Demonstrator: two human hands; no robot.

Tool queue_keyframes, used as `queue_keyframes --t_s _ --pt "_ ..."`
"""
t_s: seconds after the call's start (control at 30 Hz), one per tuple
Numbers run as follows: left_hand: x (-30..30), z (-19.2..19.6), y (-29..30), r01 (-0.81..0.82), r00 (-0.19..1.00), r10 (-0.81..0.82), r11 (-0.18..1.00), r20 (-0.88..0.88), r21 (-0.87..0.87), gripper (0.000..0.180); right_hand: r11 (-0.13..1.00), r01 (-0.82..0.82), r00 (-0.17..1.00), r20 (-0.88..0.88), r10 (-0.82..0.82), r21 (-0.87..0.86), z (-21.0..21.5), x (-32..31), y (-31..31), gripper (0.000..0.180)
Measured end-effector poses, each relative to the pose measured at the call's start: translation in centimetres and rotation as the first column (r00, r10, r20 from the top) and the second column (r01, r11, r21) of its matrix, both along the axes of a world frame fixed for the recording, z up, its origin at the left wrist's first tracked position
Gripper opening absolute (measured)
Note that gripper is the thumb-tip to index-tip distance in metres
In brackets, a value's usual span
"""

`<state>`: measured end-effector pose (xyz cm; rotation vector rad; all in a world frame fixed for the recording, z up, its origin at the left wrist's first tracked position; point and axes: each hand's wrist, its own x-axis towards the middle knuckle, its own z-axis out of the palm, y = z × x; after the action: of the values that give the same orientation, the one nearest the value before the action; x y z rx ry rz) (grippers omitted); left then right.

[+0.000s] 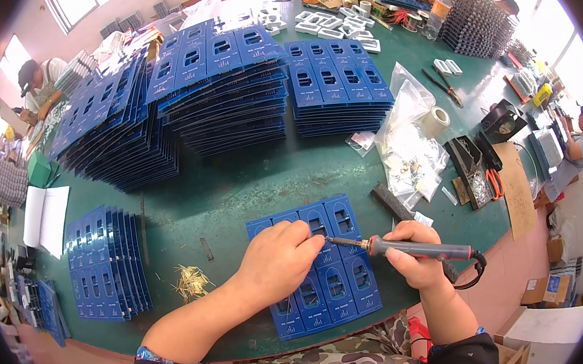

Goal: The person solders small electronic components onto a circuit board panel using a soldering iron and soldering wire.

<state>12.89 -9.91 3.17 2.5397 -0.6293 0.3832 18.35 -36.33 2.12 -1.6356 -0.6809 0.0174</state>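
Note:
A blue circuit board panel (328,321) with repeated cut-out sections lies flat on the green table right in front of me. My left hand (276,259) rests over its upper left part, with thumb and forefinger pinched together; whatever they hold, if anything, is too small to make out. In my right hand (414,254) is a grey soldering iron (432,249), gripped like a pen. Its metal tip points left and comes close to the pinched left fingertips above the board. A black cord curls from the iron's back end.
Tall stacks of blue boards (230,111) stand behind the panel. Thin golden pins (191,283) lie in a pile at left, near more upright boards (108,267). To the right are a plastic bag (411,158), a black parts box (471,173) and pliers (444,89). Other people sit around.

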Motion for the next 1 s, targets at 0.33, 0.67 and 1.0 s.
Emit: queue_keyframes --t_s 0.33,0.67,1.0 --pt "0.2 0.1 0.0 0.004 1.0 -0.004 1.0 -0.001 0.001 0.015 0.999 -0.006 0.999 0.034 0.007 -0.031 0.1 0.1 0.1 0.017" --pt "-0.1 0.3 0.0 0.003 1.0 -0.003 1.0 0.006 0.022 0.016 0.994 0.049 0.995 -0.088 -0.04 0.1 -1.1 -0.2 -0.7 0.018" --pt "-4.0 3.4 -1.8 -0.011 0.971 -0.105 0.876 -0.214 -0.482 0.012 0.981 -0.022 0.97 -0.234 0.067 0.191 1.2 -3.7 2.2 0.035"
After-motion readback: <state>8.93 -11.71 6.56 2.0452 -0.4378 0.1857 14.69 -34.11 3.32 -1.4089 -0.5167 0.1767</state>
